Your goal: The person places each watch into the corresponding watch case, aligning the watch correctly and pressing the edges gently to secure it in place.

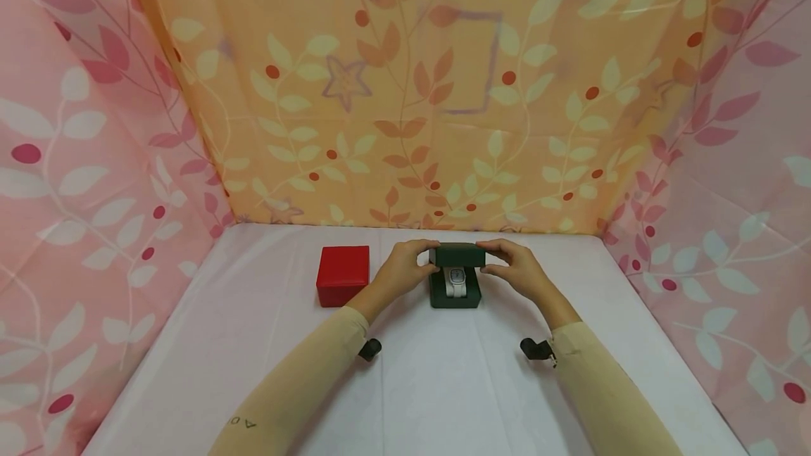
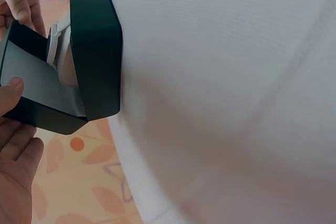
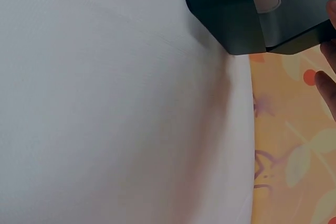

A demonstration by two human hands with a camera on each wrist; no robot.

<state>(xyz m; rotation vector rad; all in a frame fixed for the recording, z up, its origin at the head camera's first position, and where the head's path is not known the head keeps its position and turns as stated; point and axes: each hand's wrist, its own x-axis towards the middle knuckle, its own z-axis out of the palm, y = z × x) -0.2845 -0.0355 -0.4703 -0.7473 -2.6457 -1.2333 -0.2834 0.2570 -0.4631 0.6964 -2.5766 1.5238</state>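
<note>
A dark green watch box (image 1: pixel 474 298) rests on the white cloth, its hinged lid (image 1: pixel 459 256) partly raised. Inside sits a wristwatch (image 1: pixel 456 281) with a white strap and a squarish face, looped round a pale cushion (image 2: pixel 67 69). My left hand (image 1: pixel 403 266) pinches the lid's left side between thumb and fingers. On the opposite side, my right hand (image 1: pixel 514 267) holds the lid's right edge the same way. The lid's pale grey lining (image 2: pixel 39 85) shows in the left wrist view. Only the right hand's fingertips (image 3: pixel 326 85) show in the right wrist view.
Left of the green box stands a closed red box (image 1: pixel 343 274). White cloth (image 1: pixel 431 385) covers the table. A yellow leaf-patterned curtain (image 1: pixel 405 146) hangs behind its far edge, with pink patterned curtains (image 1: pixel 95 181) on both sides.
</note>
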